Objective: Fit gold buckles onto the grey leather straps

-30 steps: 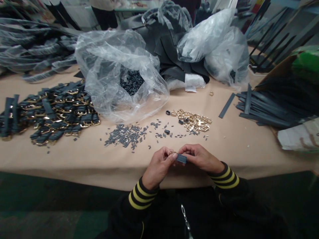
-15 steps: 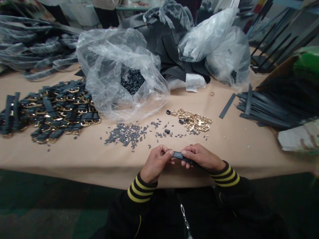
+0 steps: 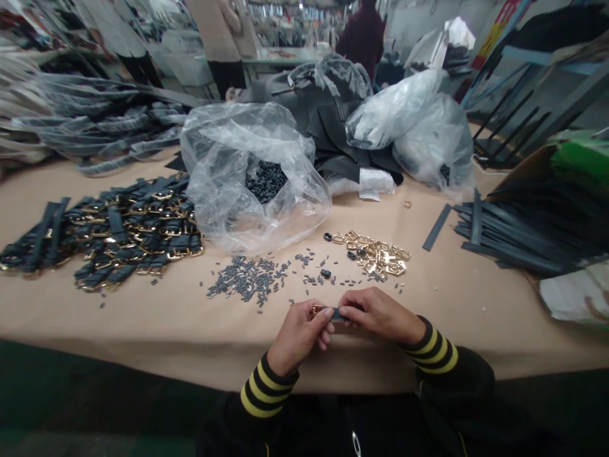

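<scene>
Left grip [image 3: 299, 329] is closed in a pinch on a small gold buckle [image 3: 320, 310], thumb lying over it. Right grip [image 3: 380, 315] is pinched on the end of a short dark strap [image 3: 340, 314], fingertips nearly meeting the left hand's. Buckle and strap sit together between the two hands, over the front edge of the tan-covered worktop [image 3: 442, 317]. Step in hand, by the look: seating the buckle on the strap end. Next move calls for both pinches staying firm until the buckle sits square on the strap. Just ahead of the hands: scattered small grey sleeves [image 3: 245, 279] and a heap of gold buckles [image 3: 380, 257]. Further left, rows of buckled dark straps [image 3: 133, 238]; to the right, a stack of dark strap blanks [image 3: 504, 241]; behind, a clear plastic bag [image 3: 214, 152] holding dark rings [image 3: 265, 182]. Fingers hide the joint, so how the strap passes through the buckle can't be made out, nor whether a sleeve is on it.
</scene>
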`<state>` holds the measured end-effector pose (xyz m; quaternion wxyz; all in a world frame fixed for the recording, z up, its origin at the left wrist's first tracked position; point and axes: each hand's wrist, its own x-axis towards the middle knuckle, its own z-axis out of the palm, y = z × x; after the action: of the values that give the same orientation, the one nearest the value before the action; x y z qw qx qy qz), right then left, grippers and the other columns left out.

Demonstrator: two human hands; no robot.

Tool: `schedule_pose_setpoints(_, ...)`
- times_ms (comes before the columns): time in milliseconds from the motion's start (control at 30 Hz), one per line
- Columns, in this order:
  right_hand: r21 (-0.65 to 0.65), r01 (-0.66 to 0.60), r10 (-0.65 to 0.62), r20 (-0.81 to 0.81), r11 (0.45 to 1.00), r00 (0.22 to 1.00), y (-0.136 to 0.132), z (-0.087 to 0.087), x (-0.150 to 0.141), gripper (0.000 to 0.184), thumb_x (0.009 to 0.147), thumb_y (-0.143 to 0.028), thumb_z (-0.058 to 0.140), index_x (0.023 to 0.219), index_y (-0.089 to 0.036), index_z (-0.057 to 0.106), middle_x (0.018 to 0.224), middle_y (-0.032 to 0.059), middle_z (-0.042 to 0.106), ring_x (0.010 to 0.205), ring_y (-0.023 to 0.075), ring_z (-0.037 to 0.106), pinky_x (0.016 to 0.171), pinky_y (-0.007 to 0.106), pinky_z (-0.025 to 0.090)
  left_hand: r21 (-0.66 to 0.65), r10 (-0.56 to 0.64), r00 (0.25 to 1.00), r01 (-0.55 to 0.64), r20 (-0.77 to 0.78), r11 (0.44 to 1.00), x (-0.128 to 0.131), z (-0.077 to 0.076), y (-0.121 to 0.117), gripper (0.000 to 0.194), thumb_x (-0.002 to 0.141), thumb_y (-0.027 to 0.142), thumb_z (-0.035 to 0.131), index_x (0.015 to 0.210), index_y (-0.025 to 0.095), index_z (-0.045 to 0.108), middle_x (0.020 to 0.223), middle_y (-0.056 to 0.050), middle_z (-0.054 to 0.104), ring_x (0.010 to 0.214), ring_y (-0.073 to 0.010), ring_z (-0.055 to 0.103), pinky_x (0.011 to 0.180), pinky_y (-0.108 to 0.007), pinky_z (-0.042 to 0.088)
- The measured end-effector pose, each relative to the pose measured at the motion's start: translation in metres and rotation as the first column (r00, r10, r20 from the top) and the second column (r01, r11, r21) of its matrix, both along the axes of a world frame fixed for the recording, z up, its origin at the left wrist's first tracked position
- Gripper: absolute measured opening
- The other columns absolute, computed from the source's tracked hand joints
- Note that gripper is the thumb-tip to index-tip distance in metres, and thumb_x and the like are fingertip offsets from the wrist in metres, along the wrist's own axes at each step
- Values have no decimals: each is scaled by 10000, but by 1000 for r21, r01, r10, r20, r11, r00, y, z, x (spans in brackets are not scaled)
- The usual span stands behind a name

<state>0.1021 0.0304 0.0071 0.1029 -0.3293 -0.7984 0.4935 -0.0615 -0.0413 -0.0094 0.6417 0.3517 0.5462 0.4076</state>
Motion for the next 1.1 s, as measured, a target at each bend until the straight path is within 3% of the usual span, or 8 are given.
schedule_pose_setpoints(133,314,97,-123,63,945,990,27,4,-17,139,822,-234,505,788,-166,622,695,20,621,637,130,541,611,240,389,-7,129,991,-129,36,992,-5,-4,2,281,725,395,590,700,137,480,539,14,587,377,-69,509,353,-165,398)
schedule_pose_setpoints(233,431,164,-234,115,887,965,42,-1,-34,108,795,-235,542,834,-160,609,750,39,622,673,148,541,636,255,383,-28,191,980,-190,61,981,-6,-8,3,293,718,404,596,697,142,468,552,9,593,391,-74,525,362,-166,405)
schedule_pose_setpoints(400,415,95,-185,182,905,966,53,-14,-54,48,716,-177,614,761,-167,627,735,45,627,705,166,556,656,257,384,-27,234,969,-233,73,972,-7,-10,3,295,708,405,606,691,141,476,556,9,596,412,-78,538,374,-164,416)
schedule_pose_setpoints(533,399,139,-213,146,906,966,50,-1,-45,106,767,-138,528,778,-159,632,673,33,629,648,148,566,638,250,406,-30,248,965,-246,89,969,-6,-9,4,285,709,395,610,697,141,481,558,15,599,409,-74,536,378,-165,417)
schedule_pose_setpoints(633,301,215,-222,-12,929,975,36,14,-31,140,805,-164,491,848,-162,625,753,29,643,670,132,578,652,248,435,-22,286,955,-285,77,958,-5,-9,4,276,712,383,614,704,136,490,573,13,605,422,-70,541,396,-167,428)
schedule_pose_setpoints(733,46,247,-239,-136,968,961,17,14,-21,104,786,-204,530,819,-167,622,704,17,624,603,125,566,585,254,455,10,316,945,-318,88,948,-4,-10,2,260,727,372,607,725,136,498,602,6,621,454,-72,555,420,-168,440)
schedule_pose_setpoints(867,-250,334,-378,-156,909,913,2,-3,-20,47,753,-198,548,762,-153,558,571,-19,559,492,103,544,489,230,461,54,277,955,-284,108,957,-1,-12,-2,239,755,368,582,734,143,503,616,11,623,470,-71,556,424,-164,433)
schedule_pose_setpoints(1100,-354,319,-402,-191,879,895,-3,0,-23,112,742,-234,561,735,-124,585,583,-10,586,505,99,574,516,231,495,121,289,956,-293,51,948,8,-14,-5,218,786,350,548,740,145,492,583,31,592,445,-67,538,412,-164,424)
